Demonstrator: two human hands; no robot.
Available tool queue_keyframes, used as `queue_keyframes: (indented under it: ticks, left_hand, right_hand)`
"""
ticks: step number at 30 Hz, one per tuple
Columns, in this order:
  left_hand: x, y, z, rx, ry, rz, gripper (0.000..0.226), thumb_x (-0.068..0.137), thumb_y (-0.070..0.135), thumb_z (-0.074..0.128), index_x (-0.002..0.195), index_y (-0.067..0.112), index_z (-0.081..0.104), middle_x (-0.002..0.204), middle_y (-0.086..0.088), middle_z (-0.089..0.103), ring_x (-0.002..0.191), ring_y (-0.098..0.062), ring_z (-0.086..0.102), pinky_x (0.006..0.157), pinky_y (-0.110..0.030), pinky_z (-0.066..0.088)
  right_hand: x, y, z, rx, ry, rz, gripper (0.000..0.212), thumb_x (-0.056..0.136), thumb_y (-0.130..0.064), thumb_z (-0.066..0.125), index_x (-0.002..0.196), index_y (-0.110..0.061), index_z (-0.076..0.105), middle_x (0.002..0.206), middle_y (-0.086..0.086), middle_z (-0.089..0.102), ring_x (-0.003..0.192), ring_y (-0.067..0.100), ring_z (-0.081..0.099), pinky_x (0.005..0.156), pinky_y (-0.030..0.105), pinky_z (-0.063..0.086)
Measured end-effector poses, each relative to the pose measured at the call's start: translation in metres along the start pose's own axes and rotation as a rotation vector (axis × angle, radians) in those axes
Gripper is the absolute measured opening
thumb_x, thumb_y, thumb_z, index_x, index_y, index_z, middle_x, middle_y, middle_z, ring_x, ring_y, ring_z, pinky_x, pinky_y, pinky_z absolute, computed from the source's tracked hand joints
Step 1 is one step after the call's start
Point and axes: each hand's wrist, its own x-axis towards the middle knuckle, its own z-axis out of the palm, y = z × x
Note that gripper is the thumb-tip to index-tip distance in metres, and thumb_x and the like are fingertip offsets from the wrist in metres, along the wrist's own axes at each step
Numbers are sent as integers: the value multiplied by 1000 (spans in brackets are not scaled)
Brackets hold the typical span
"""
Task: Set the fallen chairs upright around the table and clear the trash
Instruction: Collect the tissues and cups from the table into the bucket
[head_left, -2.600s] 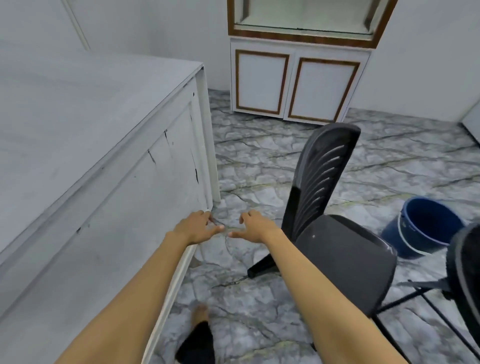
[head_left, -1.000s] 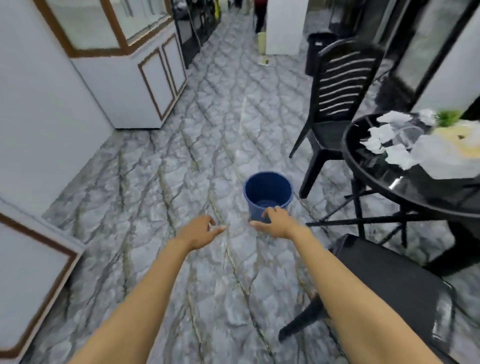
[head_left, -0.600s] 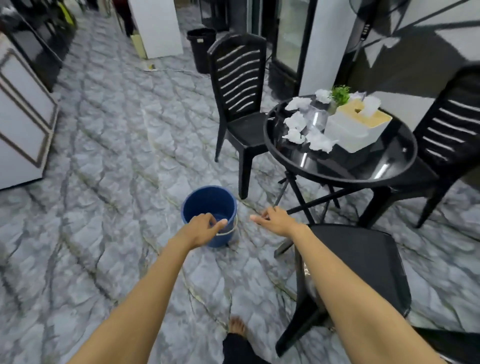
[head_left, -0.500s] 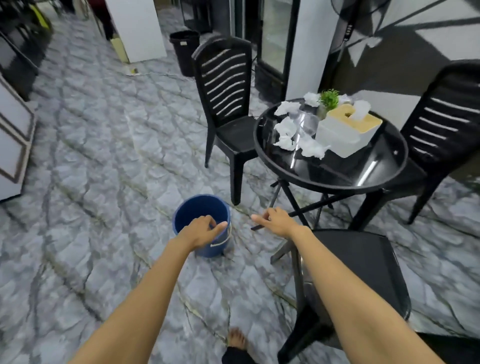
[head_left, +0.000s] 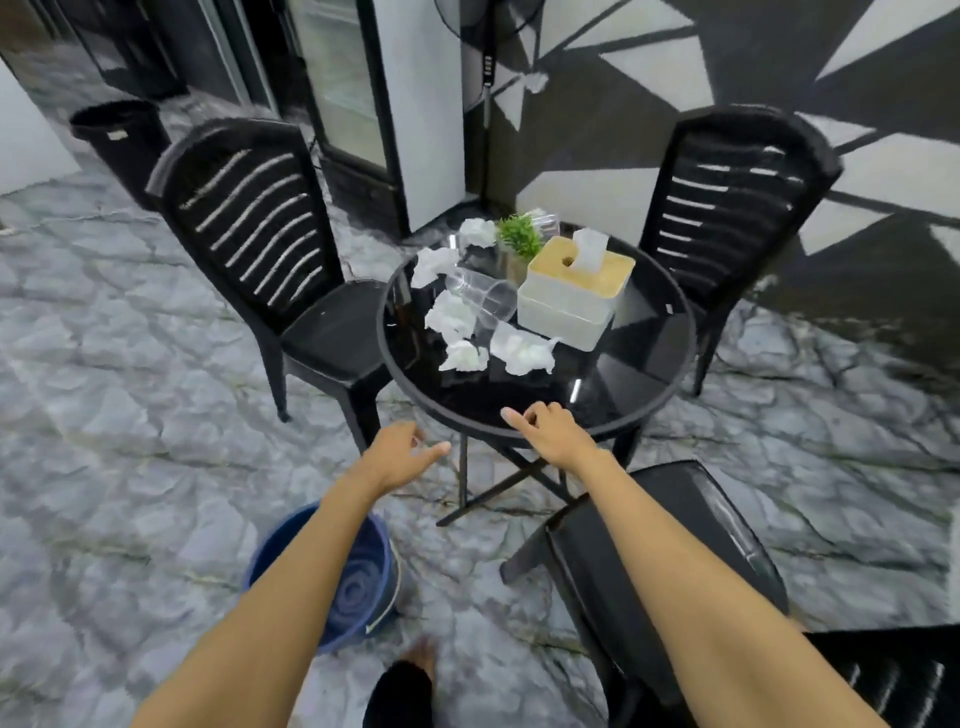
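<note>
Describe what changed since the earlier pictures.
The person turned and stepped up to the table; the right hand now hovers over its near rim, the left hand just short. The bucket, ahead before, now lies under the left forearm. Nothing gripped. Hands stay empty; tissues and cup remain on the table.

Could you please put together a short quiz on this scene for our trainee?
1. True or false: the clear cup lies on its side on the table.
2. The blue bucket stands: A) on the table, B) on the floor, C) on a chair.
3. Fill in: the left hand and the right hand each hold ____.
Key: 1 true; 2 B; 3 nothing.
</note>
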Motion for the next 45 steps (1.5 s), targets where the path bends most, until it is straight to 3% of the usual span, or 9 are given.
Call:
queue_keyframes:
  ticks: [3, 4, 8, 14, 17, 24, 32, 37, 45]
  left_hand:
    - [50, 8, -11, 25, 30, 111, 47, 86, 40, 60, 120, 7, 55, 123, -10, 55, 118, -24, 49, 96, -31, 39]
    - [64, 11, -14, 14, 35, 132, 46, 86, 36, 61, 123, 9, 54, 128, -9, 52, 122, -24, 47, 100, -32, 37]
    - [121, 17, -21, 25, 44, 248, 44, 88, 20, 59, 130, 9, 51, 137, -10, 45, 128, -25, 42, 107, -33, 31]
    - [179, 12, -11, 71, -5, 358, 50, 92, 17, 54, 140, 15, 40, 143, -5, 42, 132, -21, 38, 108, -29, 31]
    - [191, 8, -4, 150, -53, 346, 52, 93, 20, 51, 143, 23, 35, 134, -3, 45, 123, -18, 43, 94, -31, 45]
    - [191, 3, 6, 166, 58, 371, 29, 91, 5, 51, 116, 11, 66, 114, -10, 54, 106, -26, 49, 85, -41, 50]
    - [130, -22, -14, -52, 206, 212, 28, 90, 4, 49, 111, 5, 68, 113, -14, 67, 106, -27, 60, 89, -24, 36]
    - [77, -77, -32, -194, 300, 48, 27, 89, 10, 53, 111, 12, 69, 105, -10, 71, 97, -23, 63, 77, -22, 41]
    - [22, -194, -36, -236, 194, -167, 22, 88, 9, 58, 105, 2, 69, 87, -16, 69, 76, -25, 59, 69, -28, 40]
  right_hand:
    - [28, 1, -10, 120, 171, 120, 53, 86, -72, 29, 77, -23, 49, 103, 8, 49, 103, 27, 49, 81, 40, 42]
    - [36, 0, -12, 152, 226, 145, 52, 87, -69, 31, 78, -22, 51, 103, 9, 49, 102, 27, 49, 79, 40, 41]
    - [70, -11, -14, 193, 449, 199, 63, 91, -56, 43, 131, -8, 47, 133, 11, 45, 124, 28, 43, 91, 39, 43]
    - [117, -29, 3, 122, 599, 242, 69, 87, -56, 52, 141, -17, 38, 143, 10, 41, 128, 30, 39, 96, 42, 43]
    - [130, -33, 16, 88, 595, 273, 62, 89, -49, 53, 141, -18, 39, 141, 9, 45, 127, 28, 42, 97, 39, 43]
    - [123, -19, 37, 21, 634, 208, 25, 91, -9, 53, 112, -5, 64, 112, 11, 58, 103, 25, 52, 81, 36, 50]
    - [71, -27, 51, 232, 606, 195, 39, 89, -17, 58, 128, -16, 49, 111, 6, 65, 100, 25, 61, 78, 38, 52]
    - [42, -67, 89, 294, 485, 3, 30, 91, -14, 54, 120, -13, 61, 112, 3, 63, 105, 20, 58, 84, 34, 49]
    - [33, -115, 196, 262, 215, -55, 29, 89, -7, 55, 117, -4, 64, 116, 12, 54, 98, 23, 57, 82, 16, 40]
